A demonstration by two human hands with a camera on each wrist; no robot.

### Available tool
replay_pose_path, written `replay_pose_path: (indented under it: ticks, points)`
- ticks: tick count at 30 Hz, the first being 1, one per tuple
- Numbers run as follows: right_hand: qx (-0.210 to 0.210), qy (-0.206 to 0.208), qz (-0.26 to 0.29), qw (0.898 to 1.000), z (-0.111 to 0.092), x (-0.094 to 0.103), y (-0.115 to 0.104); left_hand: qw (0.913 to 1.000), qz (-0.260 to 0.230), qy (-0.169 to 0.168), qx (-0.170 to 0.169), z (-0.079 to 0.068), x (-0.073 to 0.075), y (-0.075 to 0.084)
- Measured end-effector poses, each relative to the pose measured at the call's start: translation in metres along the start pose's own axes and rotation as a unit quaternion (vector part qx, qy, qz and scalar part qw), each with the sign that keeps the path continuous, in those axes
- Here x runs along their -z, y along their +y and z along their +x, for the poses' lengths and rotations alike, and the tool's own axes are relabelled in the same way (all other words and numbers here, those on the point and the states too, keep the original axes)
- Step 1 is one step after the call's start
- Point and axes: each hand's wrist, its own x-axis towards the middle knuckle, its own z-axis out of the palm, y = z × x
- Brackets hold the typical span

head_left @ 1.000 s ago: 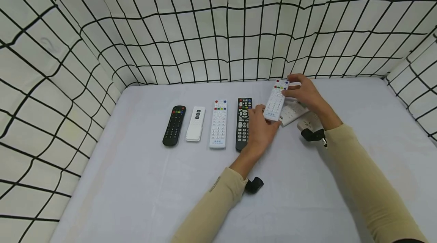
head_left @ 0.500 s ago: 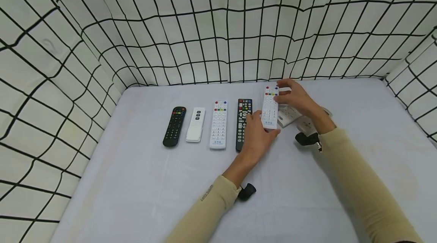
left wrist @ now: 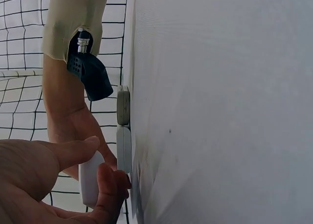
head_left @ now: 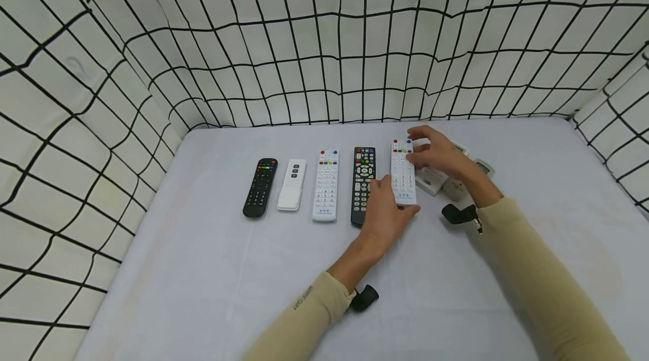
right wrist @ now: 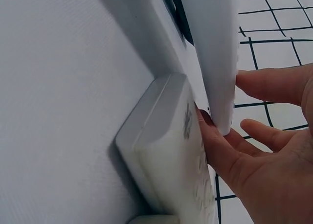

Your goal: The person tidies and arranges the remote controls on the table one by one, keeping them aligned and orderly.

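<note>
Both hands hold a white remote control (head_left: 403,175) with coloured buttons at its far end. My left hand (head_left: 382,214) grips its near end, and my right hand (head_left: 438,152) pinches it near the far end. A gap shows between this remote (left wrist: 89,185) and the tabletop in the left wrist view. The right wrist view shows its plain underside (right wrist: 215,53) and my right fingers on either side of its edge. Just left lies a dark grey remote (head_left: 359,203), partly covered by my left hand.
Further left lie another white remote (head_left: 325,186), a small white remote (head_left: 291,185) and a black remote (head_left: 260,187). Several white remote-like devices (head_left: 431,181) lie close together under my right hand. Black netting (head_left: 362,57) over white walls borders the white tabletop (head_left: 203,282).
The held white remote has moved from the upper right, left and then toward me, turning from tilted to nearly parallel with the row. Both hands have moved along with it.
</note>
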Motion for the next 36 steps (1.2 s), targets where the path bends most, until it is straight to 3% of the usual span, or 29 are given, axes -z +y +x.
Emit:
replay_pose_path:
  ticks: [6, 16, 26, 36]
  points:
    - [-0.002, -0.026, -0.013, 1.000, -0.0029, -0.0002, -0.0032, 0.9999, 0.002, -0.011, 0.012, -0.0053, 0.0001, 0.0010]
    - [0.014, -0.021, -0.029, 0.999, -0.0047, -0.0036, 0.0000, 0.9994, 0.014, -0.027, 0.018, -0.0073, -0.0013, 0.0016]
    - [0.022, 0.001, -0.068, 0.997, -0.0043, -0.0053, 0.0013, 0.9964, 0.079, -0.026, 0.013, -0.0083, -0.0024, 0.0047]
    - [0.034, -0.004, -0.086, 0.996, -0.0060, -0.0063, 0.0026, 0.9908, 0.132, -0.029, 0.010, -0.0102, -0.0047, 0.0061]
